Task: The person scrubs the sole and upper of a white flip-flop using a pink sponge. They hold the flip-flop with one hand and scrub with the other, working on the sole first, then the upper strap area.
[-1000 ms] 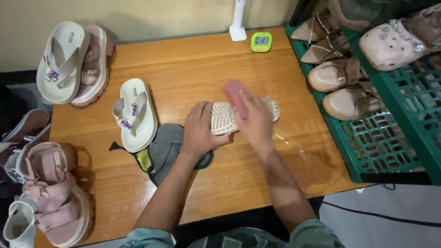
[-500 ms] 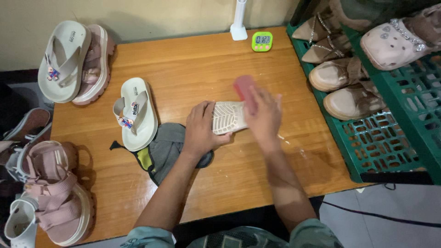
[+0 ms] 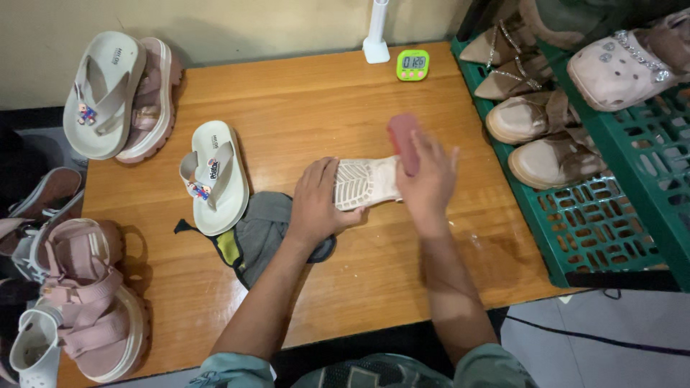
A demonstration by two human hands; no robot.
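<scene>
Left hand point(image 3: 316, 205): grip closed over the heel end of a cream sandal point(image 3: 366, 183), pressing it sole-up on the desk point(image 3: 302, 100).
Right hand point(image 3: 430, 183): grip wrapped around a pink brush point(image 3: 404, 140) (upper end blurred), touching the sandal's toe end.
Sandal: mid-desk, tread facing up, between both hands.
Nearby: grey cloth point(image 3: 262, 233) under the left wrist; matching sandal point(image 3: 214, 176) just beside, upright.

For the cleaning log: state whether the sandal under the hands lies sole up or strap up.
Sole up: the sandal shows its grooved tread, held by the left hand.
</scene>
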